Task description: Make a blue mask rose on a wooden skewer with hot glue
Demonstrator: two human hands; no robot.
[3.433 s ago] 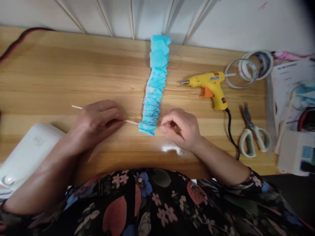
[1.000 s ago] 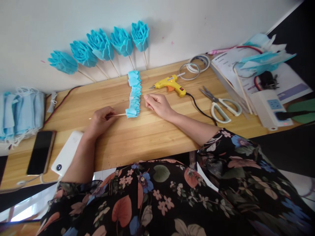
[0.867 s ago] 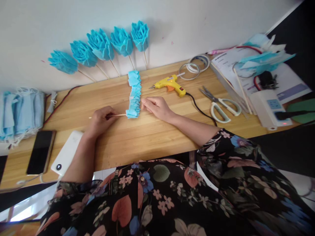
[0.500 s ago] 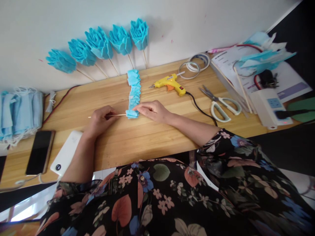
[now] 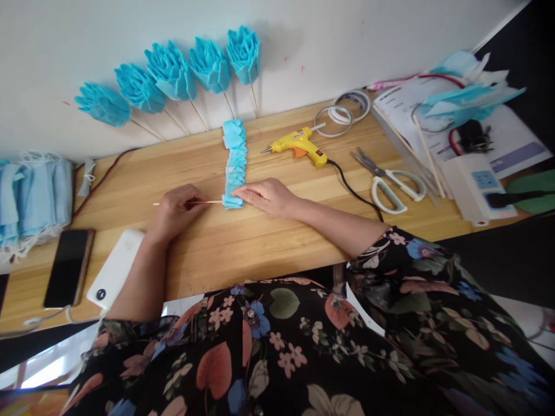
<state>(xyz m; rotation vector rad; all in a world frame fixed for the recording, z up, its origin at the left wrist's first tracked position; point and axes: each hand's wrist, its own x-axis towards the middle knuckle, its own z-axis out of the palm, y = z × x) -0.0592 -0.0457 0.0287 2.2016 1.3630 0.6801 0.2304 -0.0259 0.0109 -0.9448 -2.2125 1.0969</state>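
Soft, moderately bright light is falling across the table point(image 5: 195, 254), apparently coming from the left, since the blue flowers point(image 5: 171, 72) are casting faint, blurry shadows rightward on the pale wall point(image 5: 321, 34). Strong glare is washing out a patch of the shiny surface point(image 5: 50, 367) at the near left, while the far right corner is sinking into black. Wide-angle distortion is stretching the edges. Slight softness is blurring the print on the papers point(image 5: 515, 138), but folds in the pleated blue strip point(image 5: 235, 156) are showing.
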